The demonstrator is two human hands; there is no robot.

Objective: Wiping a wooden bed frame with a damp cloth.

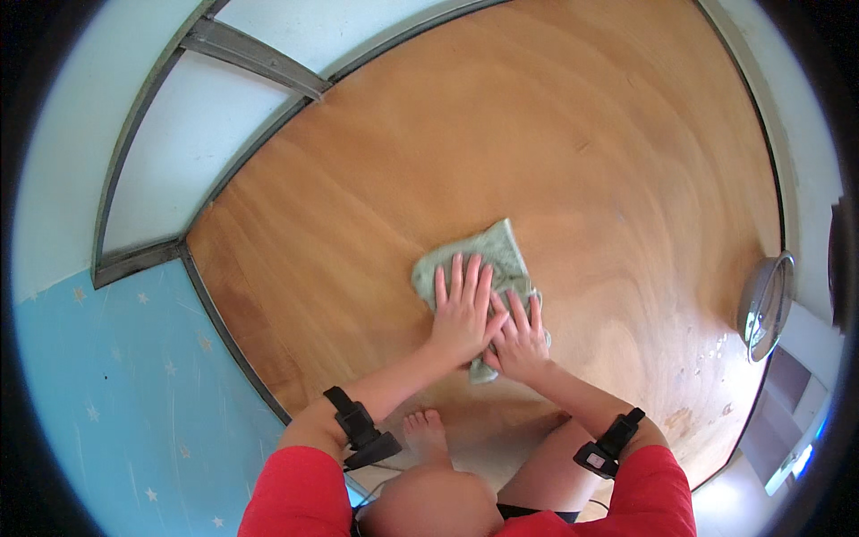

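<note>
A damp-looking, pale green cloth [493, 245] lies partly bunched on a wood-grain board surface [590, 148]. My left hand [463, 319] presses flat on the cloth's left part, fingers slightly spread and pointing away from me. Close beside it, my right hand [520, 339] rests on the cloth's creased right part with its fingers apart. The thumb side of my left hand meets my right hand. One corner of the cloth sticks out below, between the wrists. The palms and whatever is beneath them are hidden.
A round, shiny bowl-like container [765, 309] stands at the board's right edge, with wet spots [711, 352] nearby. Grey framing with white panels [194, 148] borders the upper left. A blue, star-patterned surface [134, 403] lies at left. My bare foot [426, 429] is near the lower edge.
</note>
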